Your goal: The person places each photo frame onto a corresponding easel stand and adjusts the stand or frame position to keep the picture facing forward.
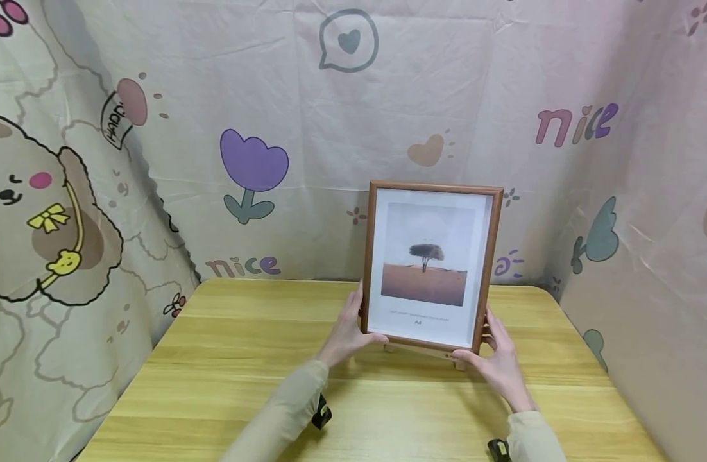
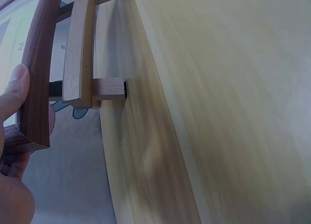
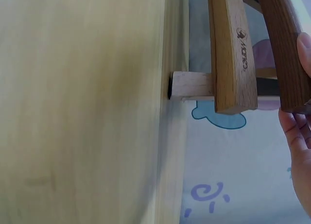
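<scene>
Upright in the head view is a brown wooden picture frame (image 1: 376, 256) with a tree print behind its front. My left hand (image 1: 349, 330) grips its lower left corner, thumb over the bottom rail and fingers behind the side. At the lower right corner my right hand (image 1: 500, 362) holds it the same way. A small wooden easel (image 1: 460, 364) stands on the table, mostly hidden by the frame. Both wrist views show a gap between the frame's bottom rail (image 2: 40, 68) and the easel's ledge (image 3: 233, 54), which bears small dark lettering.
The wood-grain table (image 1: 244, 359) reaches back to a printed cloth backdrop (image 1: 307, 128), which also hangs on both sides. Black straps (image 1: 321, 412) show at the wrists, beside the light sleeves (image 1: 284, 410).
</scene>
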`<state>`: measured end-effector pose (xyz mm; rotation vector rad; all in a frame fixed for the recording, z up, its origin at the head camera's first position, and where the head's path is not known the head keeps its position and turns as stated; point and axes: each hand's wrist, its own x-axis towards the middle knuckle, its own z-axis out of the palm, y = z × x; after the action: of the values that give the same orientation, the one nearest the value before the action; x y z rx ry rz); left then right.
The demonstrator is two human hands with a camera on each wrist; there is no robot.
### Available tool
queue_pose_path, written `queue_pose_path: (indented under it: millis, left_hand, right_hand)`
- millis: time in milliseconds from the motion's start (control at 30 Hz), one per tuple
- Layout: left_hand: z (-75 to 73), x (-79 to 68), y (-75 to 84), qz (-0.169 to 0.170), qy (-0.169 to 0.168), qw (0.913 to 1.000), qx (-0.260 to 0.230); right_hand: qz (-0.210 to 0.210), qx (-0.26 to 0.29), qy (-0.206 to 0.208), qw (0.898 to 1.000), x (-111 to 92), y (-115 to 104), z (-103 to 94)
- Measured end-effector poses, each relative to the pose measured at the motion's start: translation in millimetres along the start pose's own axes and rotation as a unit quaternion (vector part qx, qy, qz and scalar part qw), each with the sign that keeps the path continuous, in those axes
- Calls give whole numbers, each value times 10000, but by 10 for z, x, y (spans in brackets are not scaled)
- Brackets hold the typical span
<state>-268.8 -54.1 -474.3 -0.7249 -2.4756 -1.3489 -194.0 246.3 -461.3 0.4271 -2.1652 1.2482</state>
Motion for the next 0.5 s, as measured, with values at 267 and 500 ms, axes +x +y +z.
queue_pose_path:
  millis: [267,500]
  left_hand:
    - [100,83,-9,297,6,9995,68]
    - [170,118,-16,402,-14,9992,-53]
  right_hand:
    - [298,-362,24,9989,-18,138,-34]
    - [478,-501,-10,9976,-62,350,-73]
